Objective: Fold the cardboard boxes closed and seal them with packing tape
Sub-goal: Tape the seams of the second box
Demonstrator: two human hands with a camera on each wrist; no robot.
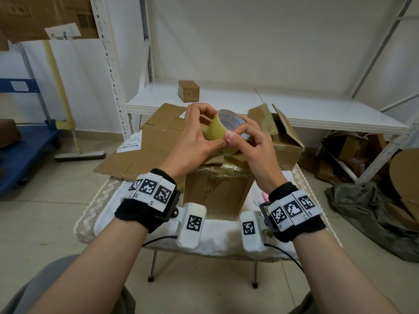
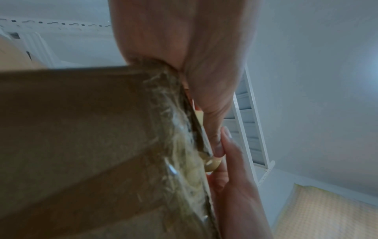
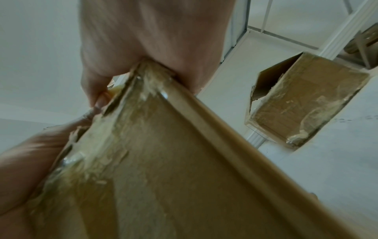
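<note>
Both hands hold a roll of yellowish packing tape (image 1: 216,130) just above a brown cardboard box (image 1: 217,191) whose sides are wrapped in old glossy tape. My left hand (image 1: 204,130) grips the roll from the left, fingers curled over its top and thumb beneath. On the right, my right hand (image 1: 238,133) pinches the roll's near rim, thumb on the outer face and fingers at the core. The box's torn top flaps lie under the hands. In the left wrist view the box (image 2: 81,145) fills the left side, with a sliver of tape (image 2: 212,165) showing. The box (image 3: 184,177) also fills the right wrist view.
The box stands on a small folding table with a white cloth (image 1: 217,239). Flattened cardboard (image 1: 145,150) lies behind on the left, and an open box (image 1: 285,143) stands behind on the right. A small closed box (image 1: 188,91) sits on the white shelf (image 1: 317,105). Cardboard scraps lie on the floor at the right.
</note>
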